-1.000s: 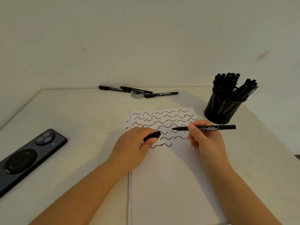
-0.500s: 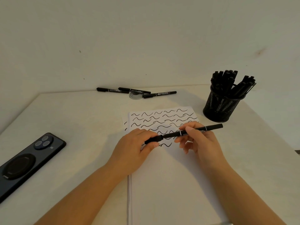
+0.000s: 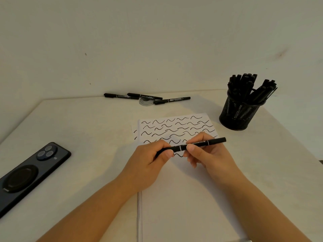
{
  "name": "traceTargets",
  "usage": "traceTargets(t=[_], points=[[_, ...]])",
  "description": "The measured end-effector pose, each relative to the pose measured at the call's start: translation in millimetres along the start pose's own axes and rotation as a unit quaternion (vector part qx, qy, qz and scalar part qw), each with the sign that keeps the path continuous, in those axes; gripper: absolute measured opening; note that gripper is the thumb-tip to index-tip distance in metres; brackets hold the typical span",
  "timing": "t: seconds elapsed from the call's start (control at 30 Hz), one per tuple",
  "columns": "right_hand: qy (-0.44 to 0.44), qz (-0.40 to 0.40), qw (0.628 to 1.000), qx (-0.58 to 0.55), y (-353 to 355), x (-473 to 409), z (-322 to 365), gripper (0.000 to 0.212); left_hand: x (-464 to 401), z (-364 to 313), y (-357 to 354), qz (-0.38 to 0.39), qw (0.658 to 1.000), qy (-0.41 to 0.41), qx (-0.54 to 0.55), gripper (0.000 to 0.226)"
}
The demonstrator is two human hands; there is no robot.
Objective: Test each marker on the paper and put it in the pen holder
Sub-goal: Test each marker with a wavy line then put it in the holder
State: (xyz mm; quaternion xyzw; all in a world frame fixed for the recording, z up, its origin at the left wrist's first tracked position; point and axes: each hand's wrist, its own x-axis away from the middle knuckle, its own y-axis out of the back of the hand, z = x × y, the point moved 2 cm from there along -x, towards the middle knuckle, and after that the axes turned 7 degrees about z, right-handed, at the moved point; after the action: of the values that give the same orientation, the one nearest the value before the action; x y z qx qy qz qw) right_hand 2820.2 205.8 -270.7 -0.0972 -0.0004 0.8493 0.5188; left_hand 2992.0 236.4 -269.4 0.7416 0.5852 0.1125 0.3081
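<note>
Both hands, left [image 3: 148,161] and right [image 3: 208,154], grip one black marker [image 3: 197,145]; another marker [image 3: 172,100] reads "TWIN MARKER".

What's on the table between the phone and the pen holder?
In the head view, between phone and pen holder: the squiggle-marked paper, and both hands gripping a marker.

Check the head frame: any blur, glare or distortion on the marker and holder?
Head view: dim, warm, even light, no glare; marker in both hands sharp, its print too small to read; pen holder leans from wide-angle distortion; soft shadows on the paper.
</note>
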Motion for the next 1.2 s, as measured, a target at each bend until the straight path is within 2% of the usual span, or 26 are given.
traceTargets(t=[0.07, 0.17, 0.57, 0.8, 0.97, 1.03, 1.13, 1.2], points=[[0.007, 0.002, 1.000, -0.014, -1.3, 0.3, -0.3, 0.003, 0.6, -1.5, -0.2, 0.000, 1.000, 0.001, 0.006, 0.016], [0.011, 0.006, 1.000, -0.022, -2.9, 0.7, 0.6, 0.010, 0.4, -3.9, -0.7, 0.005, 1.000, 0.011, 0.004, 0.018], [0.028, 0.041, 0.999, -0.020, -3.5, 3.9, 0.1, 0.012, 3.7, -8.7, -0.3, 0.027, 0.999, 0.028, 0.038, 0.022], [0.017, 0.021, 1.000, -0.005, -5.0, 3.1, 1.7, 0.014, 4.0, -3.9, 0.7, 0.024, 1.000, 0.010, 0.005, 0.017], [0.009, -0.012, 1.000, -0.016, -0.3, 2.4, 3.1, 0.006, 2.2, 0.6, 2.9, -0.013, 0.999, 0.022, 0.031, 0.006], [0.005, -0.049, 0.998, -0.041, 4.8, 1.2, 3.5, 0.011, 2.1, 2.6, 8.5, -0.040, 0.997, 0.032, 0.050, 0.006], [-0.002, -0.111, 0.993, 0.048, 11.2, 0.0, 2.7, 0.023, 1.0, 7.7, 19.3, -0.094, 0.992, 0.053, 0.068, 0.017], [-0.029, -0.120, 0.981, 0.151, 7.5, 1.2, -0.3, 0.019, 0.3, 10.4, 23.5, -0.114, 0.989, 0.062, 0.067, 0.022]])
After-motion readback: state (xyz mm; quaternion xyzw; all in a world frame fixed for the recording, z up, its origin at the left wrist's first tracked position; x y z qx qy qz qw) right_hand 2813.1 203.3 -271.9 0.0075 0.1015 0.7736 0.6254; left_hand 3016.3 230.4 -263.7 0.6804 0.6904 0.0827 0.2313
